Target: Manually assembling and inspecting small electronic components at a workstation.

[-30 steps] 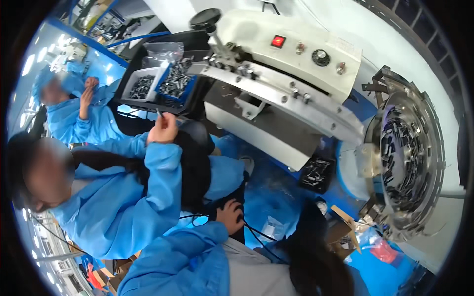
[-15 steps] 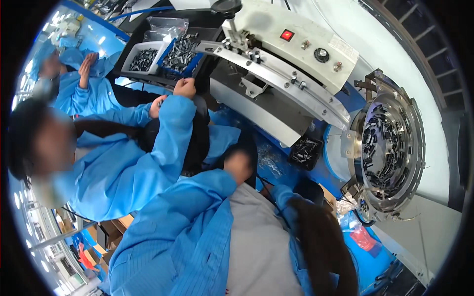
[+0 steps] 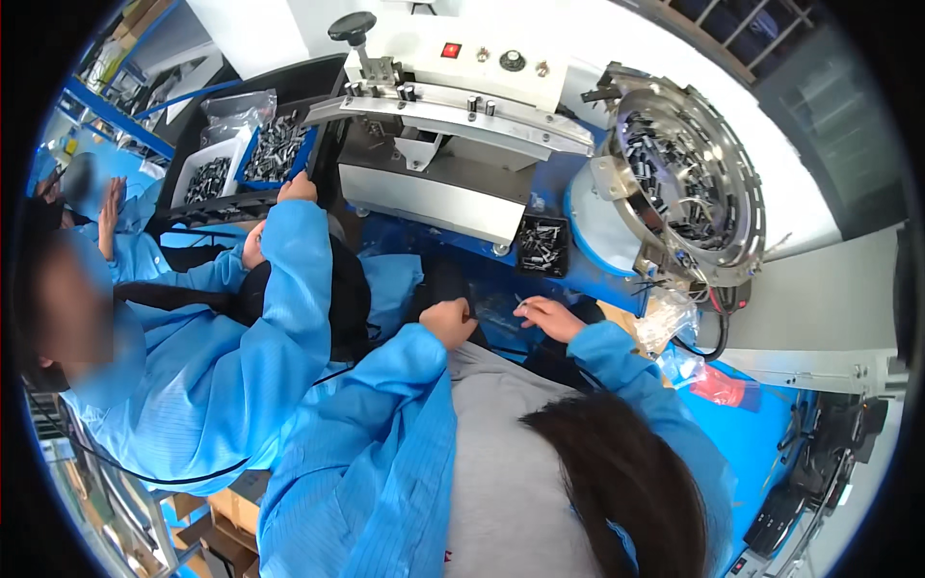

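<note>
My left hand (image 3: pixel 450 323) is closed above my lap, its curled fingers hiding whatever they may hold. To its right, my right hand (image 3: pixel 550 317) pinches a small, pale, thin piece (image 3: pixel 518 302) at its fingertips, too small to name. Both hands are in front of a small black tray (image 3: pixel 543 247) of dark cylindrical parts with metallic bits. Behind them stands a bench machine (image 3: pixel 438 191) with a curved metal rail (image 3: pixel 443 113), a red switch and a dial. A round metal feeder bowl (image 3: pixel 747 183) with many dark cylindrical parts stands to its right.
At my left sits a co-worker in a blue smock (image 3: pixel 246 356), one hand by a blue bin (image 3: pixel 249 173) of parts. A white bin (image 3: pixel 229 151) of parts stands beside it. Clear plastic bags (image 3: pixel 665 320) lie right of my right hand. Long dark hair (image 3: pixel 617 472) hangs over my right side.
The whole view has turned, putting the machine and bowl further left and more level. My right hand, hidden before, now shows with the small piece; my left hand is no longer blurred.
</note>
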### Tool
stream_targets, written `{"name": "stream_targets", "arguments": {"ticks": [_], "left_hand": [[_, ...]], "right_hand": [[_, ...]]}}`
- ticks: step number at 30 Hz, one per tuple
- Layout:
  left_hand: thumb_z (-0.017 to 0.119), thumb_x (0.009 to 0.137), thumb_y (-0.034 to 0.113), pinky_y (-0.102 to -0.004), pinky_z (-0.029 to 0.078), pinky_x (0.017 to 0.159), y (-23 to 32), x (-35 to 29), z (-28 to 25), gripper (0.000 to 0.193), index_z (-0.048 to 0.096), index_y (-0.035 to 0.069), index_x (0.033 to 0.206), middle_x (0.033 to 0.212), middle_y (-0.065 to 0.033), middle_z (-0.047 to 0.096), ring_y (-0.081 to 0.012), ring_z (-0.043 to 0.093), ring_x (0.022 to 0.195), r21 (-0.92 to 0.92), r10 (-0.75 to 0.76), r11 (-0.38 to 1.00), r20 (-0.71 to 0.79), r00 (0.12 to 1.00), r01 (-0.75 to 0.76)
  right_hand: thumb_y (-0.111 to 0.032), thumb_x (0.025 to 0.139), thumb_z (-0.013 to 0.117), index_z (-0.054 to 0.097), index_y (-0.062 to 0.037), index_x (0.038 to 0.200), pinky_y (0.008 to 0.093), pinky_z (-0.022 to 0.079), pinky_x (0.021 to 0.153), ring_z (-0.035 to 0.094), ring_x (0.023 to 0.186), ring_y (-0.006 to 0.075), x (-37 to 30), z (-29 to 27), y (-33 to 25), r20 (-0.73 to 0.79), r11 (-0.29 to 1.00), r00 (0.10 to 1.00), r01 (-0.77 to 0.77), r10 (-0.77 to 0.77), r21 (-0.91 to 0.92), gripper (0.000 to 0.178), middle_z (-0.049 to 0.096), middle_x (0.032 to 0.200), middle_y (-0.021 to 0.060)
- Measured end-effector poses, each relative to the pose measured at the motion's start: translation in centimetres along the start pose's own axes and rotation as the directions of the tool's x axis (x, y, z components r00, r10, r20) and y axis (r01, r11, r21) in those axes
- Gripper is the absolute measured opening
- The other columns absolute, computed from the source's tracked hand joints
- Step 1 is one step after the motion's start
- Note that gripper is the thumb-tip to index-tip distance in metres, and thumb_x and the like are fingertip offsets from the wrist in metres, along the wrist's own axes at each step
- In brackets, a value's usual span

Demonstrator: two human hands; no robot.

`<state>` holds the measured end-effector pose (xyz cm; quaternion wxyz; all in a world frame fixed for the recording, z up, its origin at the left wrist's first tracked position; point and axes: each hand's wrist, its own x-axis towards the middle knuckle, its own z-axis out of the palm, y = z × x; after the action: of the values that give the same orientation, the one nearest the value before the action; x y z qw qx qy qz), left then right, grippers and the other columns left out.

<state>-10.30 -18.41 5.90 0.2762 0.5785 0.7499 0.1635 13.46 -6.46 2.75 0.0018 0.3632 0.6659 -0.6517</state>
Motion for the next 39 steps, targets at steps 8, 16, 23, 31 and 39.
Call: {"name": "stream_targets", "arguments": {"ticks": [8,16,23,31,39], "left_hand": [[0.065,0.084,0.033,-0.0431,0.047,0.059,1.7,-3.5,-4.1,0.031,0.058,0.003,0.082,0.068,-0.0160,0.061,-0.0353,0.062,0.067,-0.345,0.108,0.931,-0.054,0.993,-0.119],[0.052,0.093,0.027,-0.0414,0.043,0.059,-0.8,-4.3,-6.1,0.029,0.054,0.003,0.078,0.070,-0.0167,0.054,-0.0371,0.056,0.067,-0.466,0.464,0.744,-0.155,0.872,-0.479],[0.051,0.094,0.028,-0.0423,0.042,0.060,-1.4,-5.1,-6.0,0.031,0.053,0.002,0.078,0.073,-0.0163,0.055,-0.0373,0.055,0.069,-0.526,0.387,0.760,-0.106,0.916,-0.382],[0.057,0.090,0.016,-0.0378,0.045,0.073,-0.7,-6.1,-5.7,0.017,0.060,0.000,0.096,0.087,-0.0136,0.059,-0.0304,0.058,0.082,-0.589,0.343,0.651,-0.336,0.877,-0.480],[0.048,0.097,0.010,-0.0282,0.047,0.082,1.3,-10.1,-8.2,0.023,0.055,0.001,0.117,0.107,-0.0077,0.058,-0.0149,0.057,0.090,-0.864,0.208,0.309,-0.345,0.915,-0.396]], "right_hand": [[-0.037,0.100,0.044,0.063,0.0034,0.107,0.0334,0.046,0.091,0.060,0.104,0.0211,-9.6,3.9,-10.4,0.270,0.891,0.959,-0.195,0.086,0.410,0.045,0.059,0.113,0.0102],[-0.020,0.097,0.050,0.062,0.0063,0.095,0.0341,0.048,0.091,0.063,0.097,0.0239,-10.6,6.3,-12.8,0.089,0.855,0.996,-0.052,0.007,0.516,0.029,0.055,0.107,0.0109],[-0.012,0.095,0.052,0.065,0.0074,0.097,0.0312,0.049,0.088,0.063,0.092,0.0194,-10.7,9.9,-14.3,-0.223,0.962,0.971,0.140,-0.087,0.232,0.023,0.057,0.106,0.0105],[-0.006,0.091,0.056,0.066,0.0041,0.104,0.0283,0.047,0.087,0.057,0.101,0.0177,-11.0,12.5,-16.8,-0.374,0.948,0.871,0.302,-0.318,-0.102,0.019,0.054,0.112,0.0114],[-0.018,0.081,0.066,0.053,-0.0014,0.128,0.0423,0.029,0.109,0.036,0.134,0.0360,-8.4,13.6,-20.5,-0.126,0.714,0.787,0.464,-0.604,-0.524,0.052,0.042,0.140,0.0185]]}}
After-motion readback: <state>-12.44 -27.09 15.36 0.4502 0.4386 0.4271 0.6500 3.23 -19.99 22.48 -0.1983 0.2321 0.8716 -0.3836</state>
